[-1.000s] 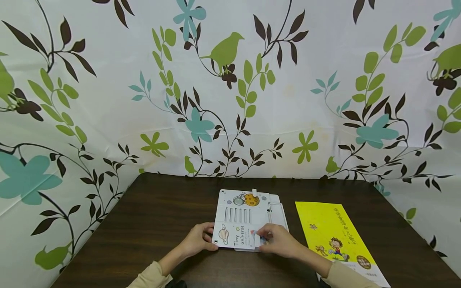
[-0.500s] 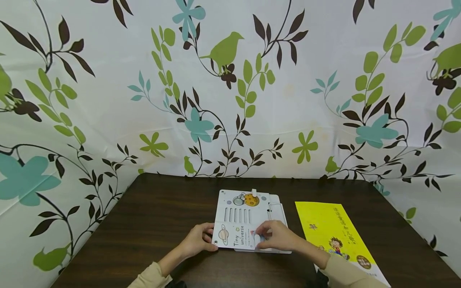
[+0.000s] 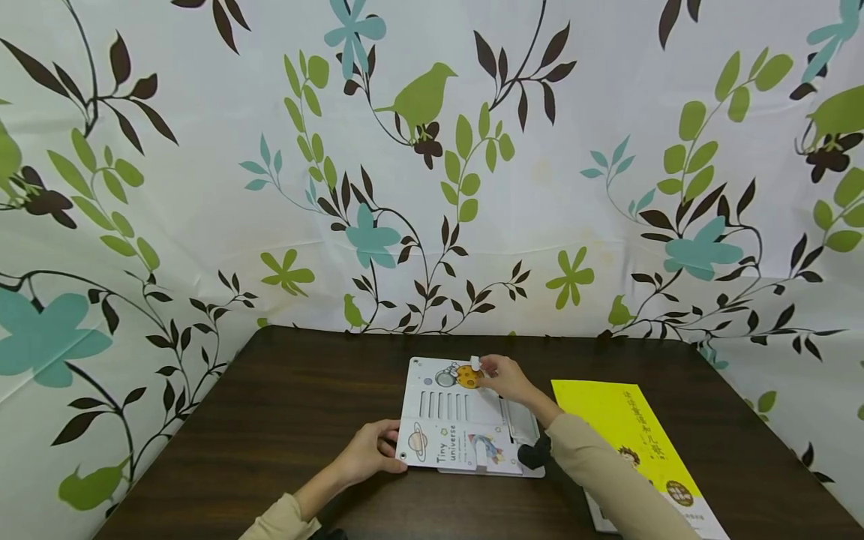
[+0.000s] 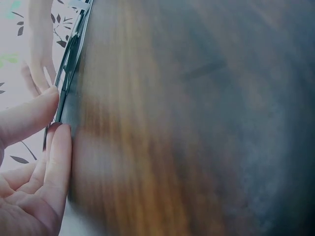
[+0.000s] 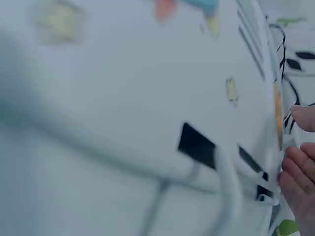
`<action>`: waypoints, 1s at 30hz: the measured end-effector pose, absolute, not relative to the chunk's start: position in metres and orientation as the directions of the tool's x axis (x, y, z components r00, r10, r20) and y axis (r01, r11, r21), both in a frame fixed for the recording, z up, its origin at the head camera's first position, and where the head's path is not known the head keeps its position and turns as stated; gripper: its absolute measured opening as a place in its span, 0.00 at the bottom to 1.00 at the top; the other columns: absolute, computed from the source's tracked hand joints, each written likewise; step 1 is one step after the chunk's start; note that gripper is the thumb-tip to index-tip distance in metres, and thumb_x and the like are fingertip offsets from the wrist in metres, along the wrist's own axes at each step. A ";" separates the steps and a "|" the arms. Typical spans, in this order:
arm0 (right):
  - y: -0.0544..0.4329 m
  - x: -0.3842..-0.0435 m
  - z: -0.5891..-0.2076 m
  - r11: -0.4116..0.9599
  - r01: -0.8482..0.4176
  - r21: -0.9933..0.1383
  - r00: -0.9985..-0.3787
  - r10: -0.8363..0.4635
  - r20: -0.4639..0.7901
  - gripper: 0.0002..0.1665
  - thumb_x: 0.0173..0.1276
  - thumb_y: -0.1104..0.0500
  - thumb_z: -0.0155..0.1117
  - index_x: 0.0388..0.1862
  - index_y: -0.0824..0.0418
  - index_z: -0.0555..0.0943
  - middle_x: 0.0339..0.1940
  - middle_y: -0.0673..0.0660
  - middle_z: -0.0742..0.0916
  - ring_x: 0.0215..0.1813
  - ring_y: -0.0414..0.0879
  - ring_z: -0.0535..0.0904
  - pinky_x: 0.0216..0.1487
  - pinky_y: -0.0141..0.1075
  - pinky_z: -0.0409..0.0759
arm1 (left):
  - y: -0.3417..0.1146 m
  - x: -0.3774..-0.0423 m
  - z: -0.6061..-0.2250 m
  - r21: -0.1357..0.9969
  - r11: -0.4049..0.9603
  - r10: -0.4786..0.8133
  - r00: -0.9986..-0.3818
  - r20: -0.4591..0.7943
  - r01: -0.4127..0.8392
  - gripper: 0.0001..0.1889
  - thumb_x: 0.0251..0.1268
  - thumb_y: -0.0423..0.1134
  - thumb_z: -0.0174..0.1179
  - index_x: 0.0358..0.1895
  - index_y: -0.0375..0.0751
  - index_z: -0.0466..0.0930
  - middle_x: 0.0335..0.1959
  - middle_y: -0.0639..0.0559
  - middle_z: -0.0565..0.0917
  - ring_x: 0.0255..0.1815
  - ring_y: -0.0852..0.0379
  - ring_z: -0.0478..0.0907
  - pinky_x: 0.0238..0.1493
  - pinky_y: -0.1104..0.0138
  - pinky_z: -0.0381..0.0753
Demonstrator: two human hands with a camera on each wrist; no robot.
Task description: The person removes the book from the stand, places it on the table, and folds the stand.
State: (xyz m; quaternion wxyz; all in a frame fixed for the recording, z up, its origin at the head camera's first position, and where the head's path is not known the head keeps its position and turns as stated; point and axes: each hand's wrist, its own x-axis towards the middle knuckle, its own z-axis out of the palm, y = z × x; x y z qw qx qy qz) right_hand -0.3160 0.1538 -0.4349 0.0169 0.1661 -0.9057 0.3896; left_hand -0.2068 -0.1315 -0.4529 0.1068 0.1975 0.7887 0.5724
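Note:
A white folding book stand (image 3: 442,435) printed "Tiny universe" lies folded on the dark wood table, its slots and space pictures facing up. My left hand (image 3: 367,454) holds its lower left edge; in the left wrist view the thumb (image 4: 34,115) and fingers lie on either side of that edge. My right hand (image 3: 508,379) is at the stand's top edge, beside a small white page clip (image 3: 475,363) near the orange planet. Its thumb (image 5: 305,118) and fingers stand apart in the right wrist view. Another white clip (image 3: 481,452) lies at the lower edge.
A yellow book (image 3: 651,442) with a cartoon child lies to the right, partly under my right sleeve (image 3: 607,469). A black wrist camera (image 3: 535,454) hangs over the stand's lower right corner. Patterned cloth (image 3: 432,187) rises behind the table (image 3: 283,390).
My right hand has left the lower clip and moved up to the top clip, uncovering the rainbow picture. The left hand stays at the stand's lower left edge.

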 end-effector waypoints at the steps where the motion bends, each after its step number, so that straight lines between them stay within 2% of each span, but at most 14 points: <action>1: 0.152 -0.320 -0.436 0.649 -0.299 -0.700 -0.950 -0.273 0.153 0.25 0.55 0.64 0.66 0.52 0.72 0.74 0.43 0.61 0.82 0.46 0.53 0.77 0.48 0.44 0.75 | -0.132 -0.207 -0.453 0.945 0.270 0.432 -0.900 0.054 0.186 0.35 0.37 0.22 0.69 0.54 0.17 0.65 0.34 0.44 0.78 0.29 0.56 0.75 0.26 0.72 0.76; 6: 0.145 -0.329 -0.435 0.677 -0.294 -0.675 -0.954 -0.256 0.159 0.23 0.57 0.67 0.63 0.51 0.75 0.74 0.39 0.63 0.82 0.43 0.54 0.77 0.45 0.45 0.76 | -0.132 -0.206 -0.452 0.943 0.277 0.426 -0.903 0.052 0.185 0.35 0.37 0.22 0.69 0.54 0.17 0.66 0.34 0.45 0.77 0.30 0.55 0.75 0.26 0.73 0.76; 13: 0.145 -0.335 -0.439 0.699 -0.241 -0.674 -0.970 -0.202 0.137 0.18 0.58 0.67 0.63 0.48 0.72 0.77 0.35 0.59 0.82 0.40 0.50 0.77 0.42 0.41 0.77 | -0.131 -0.207 -0.453 0.942 0.279 0.429 -0.902 0.051 0.186 0.35 0.37 0.23 0.69 0.55 0.17 0.65 0.35 0.45 0.77 0.30 0.55 0.75 0.27 0.73 0.76; 23: 0.148 -0.336 -0.441 0.676 -0.247 -0.694 -0.968 -0.197 0.153 0.17 0.58 0.67 0.62 0.46 0.72 0.77 0.35 0.59 0.82 0.40 0.51 0.77 0.42 0.42 0.77 | -0.130 -0.206 -0.452 0.944 0.281 0.419 -0.907 0.040 0.172 0.35 0.37 0.22 0.69 0.55 0.19 0.66 0.35 0.45 0.77 0.30 0.54 0.75 0.26 0.71 0.76; 30: 0.150 -0.331 -0.435 0.613 -0.116 -0.781 -0.989 -0.143 0.034 0.19 0.60 0.64 0.62 0.50 0.70 0.76 0.39 0.58 0.82 0.42 0.49 0.76 0.44 0.40 0.76 | -0.130 -0.207 -0.452 0.939 0.298 0.420 -0.907 0.034 0.173 0.35 0.38 0.23 0.70 0.55 0.19 0.66 0.35 0.45 0.78 0.31 0.55 0.75 0.27 0.71 0.76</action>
